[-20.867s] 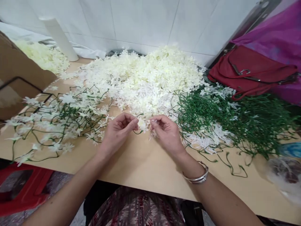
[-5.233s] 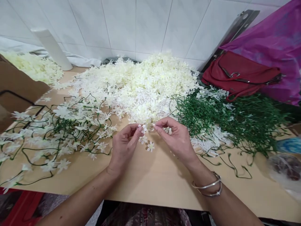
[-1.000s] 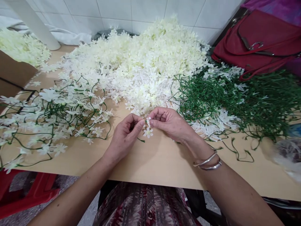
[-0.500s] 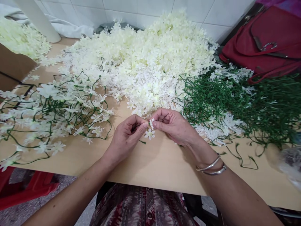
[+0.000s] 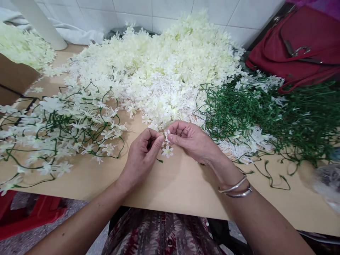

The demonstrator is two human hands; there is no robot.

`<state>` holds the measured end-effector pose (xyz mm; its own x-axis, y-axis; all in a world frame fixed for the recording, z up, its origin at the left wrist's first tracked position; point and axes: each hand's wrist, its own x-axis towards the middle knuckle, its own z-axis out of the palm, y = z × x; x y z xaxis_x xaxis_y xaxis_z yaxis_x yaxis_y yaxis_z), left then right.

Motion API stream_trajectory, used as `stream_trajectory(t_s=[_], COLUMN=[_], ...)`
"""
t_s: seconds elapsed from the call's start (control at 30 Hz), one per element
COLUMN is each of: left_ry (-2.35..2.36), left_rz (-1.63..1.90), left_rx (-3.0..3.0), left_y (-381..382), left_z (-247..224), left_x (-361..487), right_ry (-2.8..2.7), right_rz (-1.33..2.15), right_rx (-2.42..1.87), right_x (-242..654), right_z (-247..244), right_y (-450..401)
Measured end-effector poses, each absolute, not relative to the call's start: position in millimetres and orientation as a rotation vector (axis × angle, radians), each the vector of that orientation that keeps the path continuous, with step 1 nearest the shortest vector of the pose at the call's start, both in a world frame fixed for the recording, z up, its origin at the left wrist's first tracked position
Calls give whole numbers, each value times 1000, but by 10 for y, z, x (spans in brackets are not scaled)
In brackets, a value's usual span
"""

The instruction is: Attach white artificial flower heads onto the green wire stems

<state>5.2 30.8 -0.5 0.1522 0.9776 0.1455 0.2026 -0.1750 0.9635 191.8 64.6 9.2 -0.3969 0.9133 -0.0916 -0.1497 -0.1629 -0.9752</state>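
Note:
Over the front middle of the table, my left hand (image 5: 146, 150) and my right hand (image 5: 188, 140) meet at their fingertips. Both pinch thumb against forefinger around a small white artificial flower (image 5: 167, 136), seen edge-on between them. The fingertips partly cover it, so the exact grip of each hand is hidden. Just below is a second open white flower (image 5: 167, 152) with a pale yellow centre; whether it hangs or lies on the table I cannot tell. A short green stem end (image 5: 159, 160) shows beside my left thumb.
A big heap of cream-white flowers (image 5: 170, 60) fills the back of the table (image 5: 170, 187). Flowers on green stems (image 5: 77, 124) lie left; loose green stems (image 5: 233, 109) lie right. A red bag (image 5: 308, 46) stands back right, a cardboard box (image 5: 16, 78) at the left edge.
The whole view has shifted slightly, with the scene a little further left. My hands keep the same pinch at the flower, with barely any movement between them.

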Motion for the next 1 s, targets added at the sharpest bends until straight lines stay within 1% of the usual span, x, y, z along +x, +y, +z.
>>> stream_trajectory(t_s=[0.23, 0.63, 1.0], left_ry=[1165, 1162, 1105], left_rz=[1108, 1000, 993], left_rx=[1551, 1581, 1602], left_y=[290, 303, 309], left_z=[3, -10, 14], left_x=[48, 17, 5], right_ry=[-1167, -1204, -1202], right_rz=[1778, 1743, 1750], right_rx=[-890, -929, -950], right_x=[1960, 1965, 1945], right_z=[98, 49, 9], right_y=[631, 637, 639])
